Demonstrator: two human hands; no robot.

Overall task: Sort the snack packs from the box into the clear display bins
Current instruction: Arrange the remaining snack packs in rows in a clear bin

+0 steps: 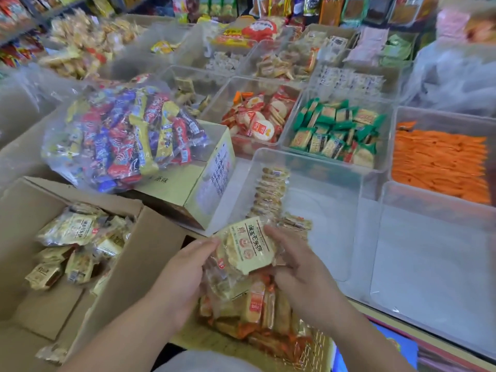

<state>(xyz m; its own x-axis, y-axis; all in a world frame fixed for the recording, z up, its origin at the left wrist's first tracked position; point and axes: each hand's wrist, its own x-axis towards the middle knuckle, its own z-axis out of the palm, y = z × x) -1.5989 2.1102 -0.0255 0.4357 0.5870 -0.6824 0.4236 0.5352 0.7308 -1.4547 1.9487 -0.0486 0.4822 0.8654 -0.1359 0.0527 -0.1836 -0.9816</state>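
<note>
**Centre.** Two hands. The left hand [185,272] and right hand [300,267] grasp one bundle of snack packs [247,247] between them, fingers curled on its two sides. The top pack is cream-yellow, printed face up; the packs beneath cannot be counted. The bundle is held over one gold woven basket [319,345] of orange-edged packs, at the near edge of a clear bin [308,159].

**Just beyond the fingertips.** In that bin stands one row of packs [271,189] on edge, set too tightly to count.

**Right of the right hand.** A second clear bin [434,205].

**Left of the left hand.** One open cardboard box [153,245] holds loose cream packs [72,232].

**Beyond the left hand.** One closed yellow carton [188,181] bears one clear bag [120,138] of red, blue and yellow packs.

**Beyond the near bins.** Three filled bins hold red-and-white rounds [257,122], green packs [335,130] and orange strips [440,162].

**Surroundings.** The bins stand edge to edge on one counter [418,340]. Further bins and the stocked shelves [349,6] are blurred.
</note>
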